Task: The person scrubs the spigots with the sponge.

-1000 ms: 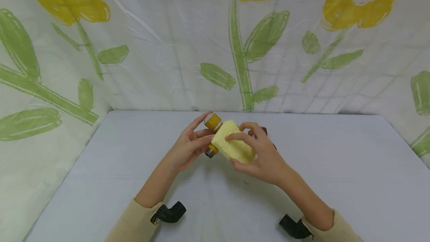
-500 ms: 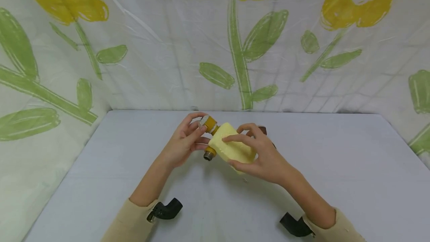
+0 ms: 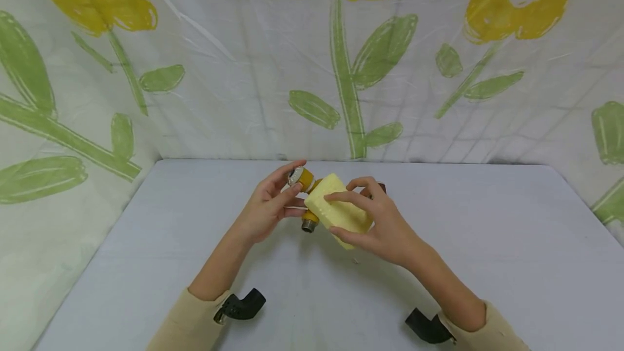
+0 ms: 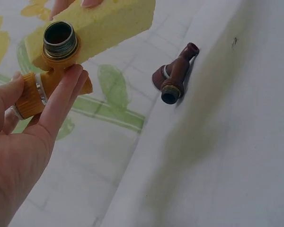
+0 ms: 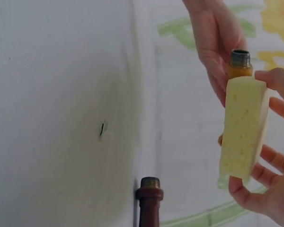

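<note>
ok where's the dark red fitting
In the left wrist view the dark red fitting lies on the table, right of the yellow fitting; in the head view, the right hand mostly hides it.

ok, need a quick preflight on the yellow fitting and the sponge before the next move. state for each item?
1. Left hand has the yellow fitting: ok, thumb and fingers around it.
2. Right hand has the sponge: ok, gripped between thumb and fingers.
3. Sponge pressed against the yellow fitting: cannot tell, they overlap in the views but any contact is hidden.
4. Threaded end uncovered: ok, its opening shows in the left wrist view.
5. Brown fitting clear of both hands: ok, lying apart on the table.
6. Sponge damp: cannot tell.
</note>
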`<action>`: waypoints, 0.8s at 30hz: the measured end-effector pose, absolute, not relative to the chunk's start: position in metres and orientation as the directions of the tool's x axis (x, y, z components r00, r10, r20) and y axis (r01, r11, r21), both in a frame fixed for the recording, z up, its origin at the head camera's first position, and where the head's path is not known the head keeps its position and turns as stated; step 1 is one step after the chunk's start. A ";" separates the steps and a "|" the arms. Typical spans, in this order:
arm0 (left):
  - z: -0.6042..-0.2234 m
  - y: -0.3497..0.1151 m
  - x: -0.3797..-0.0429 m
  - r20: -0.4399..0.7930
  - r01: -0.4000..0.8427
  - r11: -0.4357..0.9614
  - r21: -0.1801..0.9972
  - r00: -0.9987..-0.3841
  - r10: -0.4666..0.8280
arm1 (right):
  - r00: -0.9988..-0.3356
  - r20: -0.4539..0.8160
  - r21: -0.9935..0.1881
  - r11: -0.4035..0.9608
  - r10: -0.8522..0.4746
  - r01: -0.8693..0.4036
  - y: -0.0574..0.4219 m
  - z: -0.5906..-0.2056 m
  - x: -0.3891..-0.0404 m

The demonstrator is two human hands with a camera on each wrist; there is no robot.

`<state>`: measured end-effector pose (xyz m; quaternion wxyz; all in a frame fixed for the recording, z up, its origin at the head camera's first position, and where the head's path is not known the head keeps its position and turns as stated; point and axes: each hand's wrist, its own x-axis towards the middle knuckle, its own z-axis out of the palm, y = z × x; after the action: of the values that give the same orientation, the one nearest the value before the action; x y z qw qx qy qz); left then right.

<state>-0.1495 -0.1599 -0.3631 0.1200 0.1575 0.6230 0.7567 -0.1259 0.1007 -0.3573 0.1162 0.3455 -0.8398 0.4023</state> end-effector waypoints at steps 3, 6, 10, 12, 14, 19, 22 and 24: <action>-0.362 -0.158 -0.148 0.088 0.017 -0.190 0.982 -0.924 0.371 | -0.734 0.473 -0.603 0.428 -0.487 -0.673 0.102 -0.357 -0.127; -0.362 -0.158 -0.148 0.087 0.018 -0.188 0.982 -0.928 0.362 | -0.741 0.460 -0.628 0.410 -0.489 -0.661 0.102 -0.355 -0.126; -0.362 -0.158 -0.149 0.090 0.029 -0.185 0.982 -0.938 0.334 | -0.741 0.417 -0.660 0.386 -0.526 -0.645 0.101 -0.353 -0.123; -0.362 -0.158 -0.149 0.093 0.035 -0.185 0.982 -0.943 0.321 | -0.737 0.412 -0.658 0.384 -0.536 -0.647 0.101 -0.353 -0.123; -0.361 -0.158 -0.149 0.097 0.040 -0.183 0.982 -0.944 0.315 | -0.739 0.422 -0.650 0.392 -0.525 -0.651 0.100 -0.353 -0.122; -0.361 -0.156 -0.148 0.091 0.044 -0.156 0.987 -0.946 0.310 | -0.742 0.427 -0.649 0.396 -0.517 -0.650 0.101 -0.354 -0.122; -0.360 -0.155 -0.148 0.084 0.054 -0.112 0.992 -0.955 0.285 | -0.726 0.413 -0.648 0.383 -0.550 -0.658 0.101 -0.353 -0.121; -0.361 -0.155 -0.148 0.086 0.067 -0.079 0.995 -0.961 0.264 | -0.718 0.414 -0.638 0.384 -0.559 -0.667 0.100 -0.352 -0.120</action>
<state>-0.1478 -0.1555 -0.3606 0.0681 0.1227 0.6752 0.7242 -0.1201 0.1003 -0.3516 0.0654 0.3695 -0.8293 0.4140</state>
